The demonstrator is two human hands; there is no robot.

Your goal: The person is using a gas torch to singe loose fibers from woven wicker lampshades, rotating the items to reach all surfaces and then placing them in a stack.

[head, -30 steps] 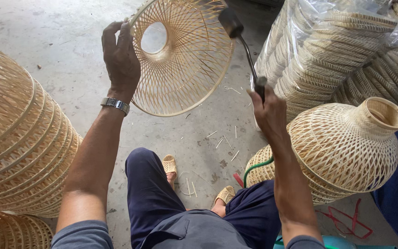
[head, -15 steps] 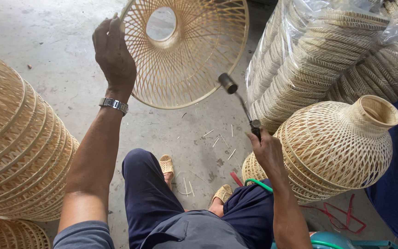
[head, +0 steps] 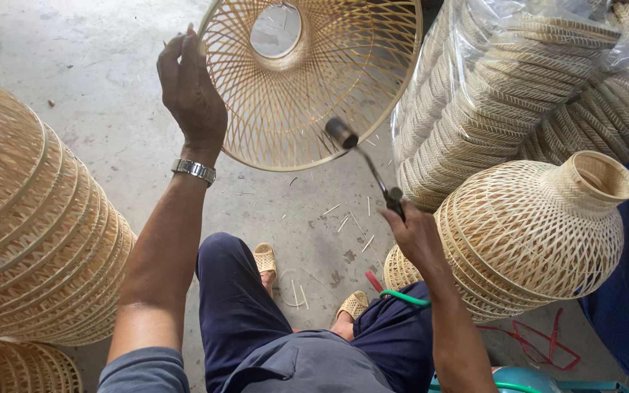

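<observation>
Woven bamboo lampshade [head: 314,80] hangs in the air above the concrete floor [head: 74,87], rim toward the camera, in the one head view. The left hand [head: 192,94] is clenched on its rim at the left side. The right hand [head: 413,236] is wrapped around the handle of a torch-like tool [head: 364,164] whose dark round head sits just below the shade's lower rim; a green hose [head: 402,297] runs down from that hand.

As a judgement, this work goes best with the tool head kept moving along the weave and never resting in one spot, the shade turned evenly by the rim, and the fingers held clear of the tool head.

Stacked shades [head: 30,240] stand to the left, plastic-wrapped stacks [head: 504,87] to the right, and a vase-shaped woven shade [head: 540,225] lies beside the right arm.

Compared with half a second ago, the shade has shifted slightly up and right in view, and the right hand holds much the same place. A second ago the tool head was raised high at the shade's right edge; now it sits lower.
</observation>
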